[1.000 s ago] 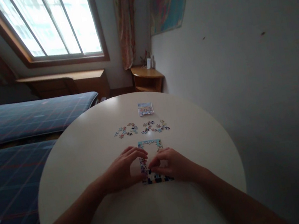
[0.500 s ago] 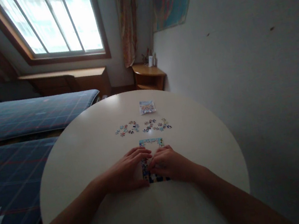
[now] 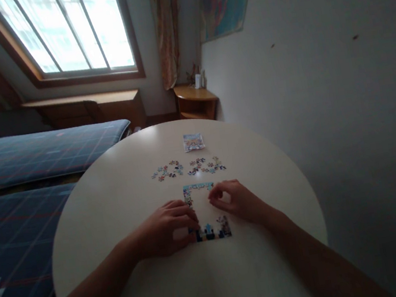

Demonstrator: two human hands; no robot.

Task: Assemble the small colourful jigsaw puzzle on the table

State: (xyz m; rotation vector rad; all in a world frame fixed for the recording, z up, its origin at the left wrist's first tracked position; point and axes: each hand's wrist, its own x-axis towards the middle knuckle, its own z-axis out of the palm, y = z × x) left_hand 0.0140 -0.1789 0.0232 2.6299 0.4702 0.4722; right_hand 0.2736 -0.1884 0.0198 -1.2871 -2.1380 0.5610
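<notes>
A small jigsaw frame (image 3: 209, 231), its border joined and its middle bare, lies on the round white table (image 3: 126, 214) in front of me. My left hand (image 3: 167, 227) rests on the frame's left edge, fingers lying flat and pressed on the pieces. My right hand (image 3: 237, 199) hovers over the frame's right side, thumb and fingers curled in a pinch; what it holds, if anything, is too small to make out. Loose puzzle pieces (image 3: 188, 168) lie scattered in two clusters just beyond the frame.
A small printed packet (image 3: 193, 142) lies past the loose pieces. Beds with blue plaid covers (image 3: 17, 160) stand to the left of the table. A wall runs close on the right, and a wooden corner shelf (image 3: 194, 102) stands behind the table.
My right hand has lifted off the frame's lower middle and moved up and right, uncovering the bottom border. My left hand has stayed on the left edge.
</notes>
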